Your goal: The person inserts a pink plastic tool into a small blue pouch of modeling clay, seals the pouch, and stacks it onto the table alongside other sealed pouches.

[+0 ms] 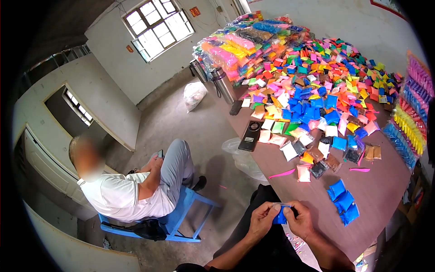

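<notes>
A small blue packet [280,216] is pinched between my two hands over my lap, beside the table's front edge. My left hand [263,218] grips its left side and my right hand [300,218] its right side, thumbs on top. To the right, several blue packets [344,202] lie grouped on the brown table [299,195]. Beyond my hands are a pink packet [304,173], a black packet [318,170] and a pink plastic tool [282,173]. Another pink tool [359,170] lies farther right.
A large heap of coloured packets [326,81] covers the table's far part, with bagged bundles [235,45] behind. A phone [250,136] and steel flasks [223,86] stand or lie along the left edge. A person [122,192] sits on a blue chair [183,211] at left.
</notes>
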Action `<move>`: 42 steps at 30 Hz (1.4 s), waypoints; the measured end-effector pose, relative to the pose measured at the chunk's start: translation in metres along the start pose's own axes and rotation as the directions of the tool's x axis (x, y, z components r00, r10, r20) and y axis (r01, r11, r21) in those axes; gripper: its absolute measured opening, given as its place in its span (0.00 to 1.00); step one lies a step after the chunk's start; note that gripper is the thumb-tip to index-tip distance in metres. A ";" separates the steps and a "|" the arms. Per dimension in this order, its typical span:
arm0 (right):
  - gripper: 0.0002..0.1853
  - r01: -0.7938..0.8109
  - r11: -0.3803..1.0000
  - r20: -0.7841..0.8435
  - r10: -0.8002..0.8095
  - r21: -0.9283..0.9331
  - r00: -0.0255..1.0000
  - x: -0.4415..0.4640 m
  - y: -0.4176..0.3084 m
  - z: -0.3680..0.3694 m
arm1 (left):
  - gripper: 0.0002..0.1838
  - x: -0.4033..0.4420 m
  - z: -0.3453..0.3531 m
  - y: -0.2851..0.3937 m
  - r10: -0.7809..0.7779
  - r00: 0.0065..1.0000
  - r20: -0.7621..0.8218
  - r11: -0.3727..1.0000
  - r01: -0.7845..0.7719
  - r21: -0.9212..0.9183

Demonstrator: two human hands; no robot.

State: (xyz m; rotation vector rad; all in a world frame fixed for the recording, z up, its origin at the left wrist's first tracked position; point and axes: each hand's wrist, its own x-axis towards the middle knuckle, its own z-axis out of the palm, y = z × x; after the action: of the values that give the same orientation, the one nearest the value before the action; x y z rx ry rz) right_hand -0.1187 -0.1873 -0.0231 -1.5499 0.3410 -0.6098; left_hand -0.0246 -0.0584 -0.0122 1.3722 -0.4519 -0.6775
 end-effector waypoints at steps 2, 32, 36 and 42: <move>0.05 -0.003 1.000 0.002 0.003 -0.003 1.000 -0.001 0.003 -0.001 | 0.11 -0.001 0.000 -0.001 0.005 1.000 -0.004 1.000 -0.005 -0.007; 0.09 -0.068 0.998 -0.021 0.068 0.014 0.997 0.000 0.007 -0.002 | 0.11 -0.008 0.005 0.001 -0.132 0.988 0.078 0.985 0.139 -0.098; 0.08 -0.048 0.996 -0.095 0.055 0.071 0.994 0.002 0.019 -0.001 | 0.10 -0.007 0.006 -0.001 -0.188 0.977 0.105 0.970 0.202 -0.137; 0.07 -0.097 0.992 -0.037 0.100 0.076 0.994 0.000 0.009 0.001 | 0.09 -0.005 0.000 -0.005 -0.156 0.983 0.096 0.978 0.167 -0.122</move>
State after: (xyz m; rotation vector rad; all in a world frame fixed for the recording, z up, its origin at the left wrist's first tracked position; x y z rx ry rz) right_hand -0.1168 -0.1868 -0.0320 -1.4422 0.4190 -0.5709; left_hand -0.0297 -0.0554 -0.0166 1.2693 -0.3600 -0.8872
